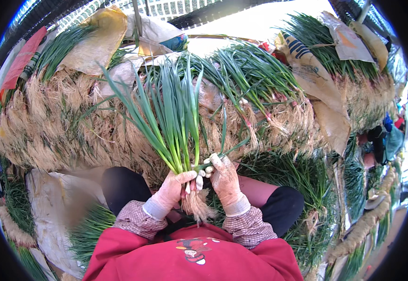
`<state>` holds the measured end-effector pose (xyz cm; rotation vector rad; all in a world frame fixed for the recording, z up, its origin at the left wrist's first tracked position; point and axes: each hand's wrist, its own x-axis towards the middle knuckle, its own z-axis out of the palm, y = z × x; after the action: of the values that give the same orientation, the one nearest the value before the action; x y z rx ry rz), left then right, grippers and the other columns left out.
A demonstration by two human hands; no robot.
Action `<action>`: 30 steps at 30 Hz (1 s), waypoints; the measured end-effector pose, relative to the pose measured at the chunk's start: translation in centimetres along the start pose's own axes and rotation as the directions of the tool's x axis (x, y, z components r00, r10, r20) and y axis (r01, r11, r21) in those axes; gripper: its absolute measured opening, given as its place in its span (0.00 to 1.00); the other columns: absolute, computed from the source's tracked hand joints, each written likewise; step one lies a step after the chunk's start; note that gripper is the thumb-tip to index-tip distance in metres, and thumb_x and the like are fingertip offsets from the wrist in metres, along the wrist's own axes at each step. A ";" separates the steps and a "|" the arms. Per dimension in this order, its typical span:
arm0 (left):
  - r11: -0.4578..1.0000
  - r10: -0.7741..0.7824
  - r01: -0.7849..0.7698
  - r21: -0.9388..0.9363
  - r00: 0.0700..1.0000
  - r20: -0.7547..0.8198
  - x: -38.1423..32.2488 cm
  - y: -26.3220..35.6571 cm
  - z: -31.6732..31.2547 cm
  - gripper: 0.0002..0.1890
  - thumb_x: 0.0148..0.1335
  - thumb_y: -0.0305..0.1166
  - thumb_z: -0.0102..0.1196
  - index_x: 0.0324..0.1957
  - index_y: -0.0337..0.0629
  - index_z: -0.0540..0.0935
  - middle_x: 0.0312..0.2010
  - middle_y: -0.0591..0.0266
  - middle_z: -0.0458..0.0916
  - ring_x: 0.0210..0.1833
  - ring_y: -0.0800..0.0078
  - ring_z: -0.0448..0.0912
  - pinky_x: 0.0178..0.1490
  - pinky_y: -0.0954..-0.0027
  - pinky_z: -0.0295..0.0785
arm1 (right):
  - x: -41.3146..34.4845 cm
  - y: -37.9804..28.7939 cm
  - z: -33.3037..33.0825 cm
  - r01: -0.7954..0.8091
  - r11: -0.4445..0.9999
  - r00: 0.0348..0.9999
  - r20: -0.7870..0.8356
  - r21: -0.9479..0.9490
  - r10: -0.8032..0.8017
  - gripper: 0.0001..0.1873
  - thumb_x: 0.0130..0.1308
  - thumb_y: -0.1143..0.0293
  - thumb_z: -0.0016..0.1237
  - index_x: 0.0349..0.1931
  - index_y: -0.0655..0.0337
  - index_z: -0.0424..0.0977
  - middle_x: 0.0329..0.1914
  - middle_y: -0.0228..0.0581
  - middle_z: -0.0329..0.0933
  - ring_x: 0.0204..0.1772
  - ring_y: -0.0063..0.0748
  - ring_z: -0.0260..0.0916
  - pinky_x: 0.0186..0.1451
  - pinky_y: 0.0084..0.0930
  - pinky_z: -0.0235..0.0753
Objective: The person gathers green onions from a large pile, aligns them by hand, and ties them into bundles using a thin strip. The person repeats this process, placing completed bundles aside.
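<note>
My left hand, in a pale stained glove, grips a bunch of green garlic plants around the lower stems. The long leaves point away from me, and the pale roots hang towards my lap. Close by on the right, my right hand, gloved as well, pinches a green leaf that runs across the stems. The leaf's loose end sticks out beyond the fingers. Whether this leaf goes fully round the bunch is hidden by the fingers.
Before me lies a long heap of plants with matted roots, and loose plants rest on top. Woven sacks cover parts of it. More greens lie at my right; a white sheet is at my left.
</note>
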<state>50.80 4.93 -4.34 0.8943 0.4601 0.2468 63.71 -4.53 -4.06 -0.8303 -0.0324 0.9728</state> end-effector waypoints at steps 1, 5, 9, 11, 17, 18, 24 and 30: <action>0.999 0.008 -0.010 0.049 0.999 0.040 -0.3 1.2 0.7 0.13 0.62 0.33 0.50 0.39 0.31 0.78 0.24 0.58 0.81 0.22 0.76 0.76 0.25 0.78 0.70 | -0.5 -1.0 -0.1 -0.012 0.997 0.999 0.035 -0.076 0.015 0.07 0.67 0.68 0.48 0.37 0.61 0.70 0.30 0.33 0.72 0.27 0.24 0.67 0.31 0.22 0.69; 0.969 0.122 -0.094 0.228 0.986 -0.110 -0.5 4.8 -1.1 0.11 0.61 0.32 0.52 0.40 0.32 0.78 0.23 0.60 0.80 0.19 0.78 0.75 0.21 0.81 0.69 | -1.1 -4.7 -3.8 -0.127 0.952 0.974 0.149 -0.278 0.173 0.08 0.67 0.64 0.49 0.37 0.58 0.69 0.30 0.29 0.72 0.27 0.21 0.67 0.31 0.23 0.72; 0.965 0.167 -0.153 0.215 0.985 -0.050 0.3 7.8 -3.1 0.18 0.61 0.34 0.52 0.47 0.29 0.76 0.25 0.63 0.77 0.23 0.79 0.73 0.25 0.79 0.70 | -1.0 -8.8 -8.0 0.169 -0.188 0.922 0.088 -0.968 0.376 0.10 0.66 0.61 0.48 0.39 0.58 0.70 0.32 0.39 0.76 0.29 0.37 0.78 0.30 0.25 0.78; 0.992 0.112 -0.107 -0.067 0.990 0.086 1.5 7.0 -2.4 0.21 0.60 0.34 0.52 0.51 0.28 0.73 0.20 0.66 0.72 0.23 0.77 0.72 0.31 0.75 0.72 | 1.3 -11.8 -5.1 0.278 -0.671 0.937 0.348 -0.688 0.032 0.14 0.65 0.57 0.48 0.41 0.58 0.72 0.31 0.46 0.78 0.31 0.44 0.79 0.33 0.34 0.79; 0.975 -0.075 0.083 -0.206 0.996 0.048 5.6 1.9 -0.7 0.17 0.63 0.29 0.50 0.51 0.28 0.73 0.28 0.58 0.79 0.32 0.64 0.79 0.50 0.62 0.76 | 7.7 -8.9 -6.0 0.326 -0.441 0.880 0.439 -0.836 -0.182 0.15 0.67 0.56 0.46 0.37 0.59 0.75 0.28 0.46 0.77 0.36 0.46 0.78 0.40 0.39 0.77; 0.972 -0.069 0.065 -0.224 0.998 -0.011 5.6 1.4 -0.6 0.18 0.64 0.29 0.50 0.54 0.29 0.72 0.35 0.54 0.81 0.38 0.61 0.81 0.54 0.60 0.75 | 4.7 -7.6 -3.2 0.280 0.111 0.958 0.271 -0.953 -0.094 0.13 0.68 0.59 0.46 0.42 0.59 0.76 0.28 0.48 0.77 0.37 0.44 0.78 0.40 0.35 0.77; 0.960 -0.153 0.170 -0.222 0.984 0.090 5.1 0.0 -1.3 0.16 0.65 0.32 0.51 0.49 0.31 0.75 0.36 0.52 0.81 0.35 0.65 0.80 0.39 0.68 0.76 | 0.8 -5.4 -2.4 0.004 0.145 0.872 0.075 -0.989 0.484 0.25 0.67 0.51 0.46 0.50 0.66 0.72 0.42 0.53 0.78 0.48 0.41 0.77 0.53 0.33 0.72; 0.979 -0.101 0.144 0.145 0.959 -0.266 3.4 -0.2 1.8 0.11 0.62 0.34 0.53 0.29 0.35 0.80 0.19 0.60 0.79 0.12 0.78 0.69 0.11 0.79 0.58 | 6.0 -1.5 0.4 0.002 0.719 0.992 0.090 -0.695 0.084 0.18 0.64 0.63 0.49 0.50 0.65 0.71 0.38 0.44 0.78 0.39 0.32 0.73 0.42 0.30 0.72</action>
<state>54.59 4.93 -4.49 0.9943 0.7845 0.2141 68.15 -0.25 -4.84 -1.4749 -0.5156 1.0587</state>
